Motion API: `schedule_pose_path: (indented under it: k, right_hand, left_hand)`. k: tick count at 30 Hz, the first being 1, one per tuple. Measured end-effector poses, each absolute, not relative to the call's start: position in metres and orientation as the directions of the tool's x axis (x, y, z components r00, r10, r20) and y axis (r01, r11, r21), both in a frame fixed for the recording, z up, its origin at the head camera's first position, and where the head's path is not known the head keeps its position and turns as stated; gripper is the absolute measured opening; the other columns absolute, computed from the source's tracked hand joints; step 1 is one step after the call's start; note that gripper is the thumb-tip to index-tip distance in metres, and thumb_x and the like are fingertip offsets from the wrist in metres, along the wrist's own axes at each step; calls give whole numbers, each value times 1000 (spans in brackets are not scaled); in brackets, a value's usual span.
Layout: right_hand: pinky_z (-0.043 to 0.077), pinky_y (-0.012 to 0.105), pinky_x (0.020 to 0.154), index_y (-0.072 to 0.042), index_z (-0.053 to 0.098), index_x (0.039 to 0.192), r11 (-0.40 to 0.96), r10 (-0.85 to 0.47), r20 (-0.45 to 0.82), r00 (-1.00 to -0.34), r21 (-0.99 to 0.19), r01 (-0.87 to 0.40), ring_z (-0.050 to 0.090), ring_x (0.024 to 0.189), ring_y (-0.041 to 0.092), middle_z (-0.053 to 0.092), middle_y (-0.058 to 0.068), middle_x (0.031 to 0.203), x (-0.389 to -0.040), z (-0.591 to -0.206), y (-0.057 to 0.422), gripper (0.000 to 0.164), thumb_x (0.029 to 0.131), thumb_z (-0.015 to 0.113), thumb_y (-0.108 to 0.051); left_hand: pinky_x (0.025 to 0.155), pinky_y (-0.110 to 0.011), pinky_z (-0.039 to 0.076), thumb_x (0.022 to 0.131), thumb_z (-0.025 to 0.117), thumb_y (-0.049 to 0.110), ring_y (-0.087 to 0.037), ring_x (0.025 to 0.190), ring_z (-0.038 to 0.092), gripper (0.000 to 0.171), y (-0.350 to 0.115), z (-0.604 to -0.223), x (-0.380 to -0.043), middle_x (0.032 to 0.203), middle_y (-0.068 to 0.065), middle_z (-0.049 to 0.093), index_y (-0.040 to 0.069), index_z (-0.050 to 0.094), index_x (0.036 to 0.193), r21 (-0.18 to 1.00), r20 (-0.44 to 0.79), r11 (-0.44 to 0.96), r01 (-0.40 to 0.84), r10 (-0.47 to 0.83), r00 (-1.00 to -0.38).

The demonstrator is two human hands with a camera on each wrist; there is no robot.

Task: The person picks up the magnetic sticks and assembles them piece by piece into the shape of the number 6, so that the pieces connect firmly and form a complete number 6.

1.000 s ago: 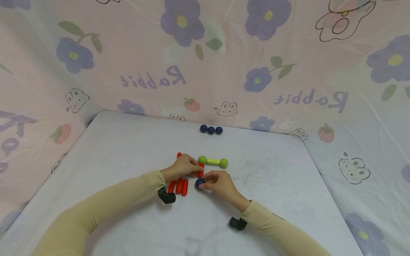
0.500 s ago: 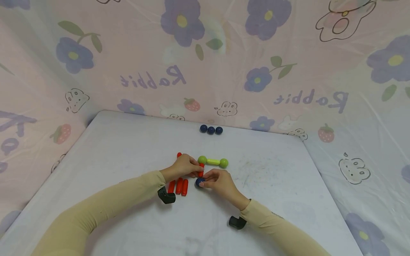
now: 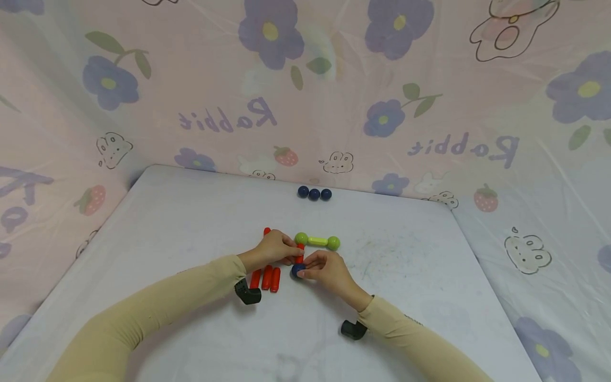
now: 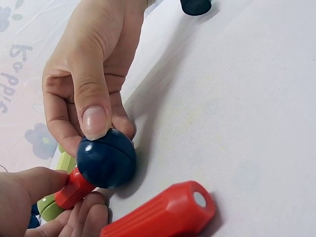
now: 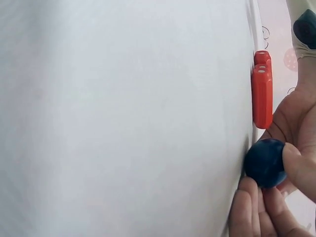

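Mirrored "Rabbit" lettering [image 3: 228, 116] reads twice across the flowered backdrop [image 3: 320, 114].

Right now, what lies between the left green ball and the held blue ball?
A red rod, pinched by the left hand; head and left wrist views show it.

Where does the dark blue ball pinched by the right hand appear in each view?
Head: dark blue ball, below the picture's centre.
Left wrist: dark blue ball, left of centre, lower half.
Right wrist: dark blue ball, toward the right edge, below mid-height.
Shared landmark: right hand, thumb on the ball.
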State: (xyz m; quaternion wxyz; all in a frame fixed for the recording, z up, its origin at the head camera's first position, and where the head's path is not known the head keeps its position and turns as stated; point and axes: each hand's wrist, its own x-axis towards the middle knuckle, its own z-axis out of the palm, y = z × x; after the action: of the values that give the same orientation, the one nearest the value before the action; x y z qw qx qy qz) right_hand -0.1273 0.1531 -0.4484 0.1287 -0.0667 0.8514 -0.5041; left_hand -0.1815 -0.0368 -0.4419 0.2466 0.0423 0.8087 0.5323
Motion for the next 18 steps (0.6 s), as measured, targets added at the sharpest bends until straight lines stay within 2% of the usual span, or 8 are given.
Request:
schedule_pose_path:
  k: [12, 18]
  right_hand:
    - [57, 20, 68, -1, 71, 99, 470, -251, -153, -956, -882, 18, 70, 75, 9, 75, 12, 92, -128, -449, 154, 29, 77, 84, -15]
    - [56, 20, 67, -1, 71, 99, 469, -254, -153, -955, -883, 16, 69, 74, 9, 75, 13, 91, -128, -448, 153, 29, 77, 84, -15]
  left_hand:
    - [69, -26, 61, 87, 76, 21, -12, 70, 71, 24, -37, -441, -181, 81, -7, 75, 1, 74, 101, 884, -347, 429, -186, 337, -875]
    - [70, -27, 61, 88, 74, 20, -13, 73, 72, 24, -44, -436, -182, 83, -8, 76, 1, 74, 103, 887, -314, 441, -136, 359, -879]
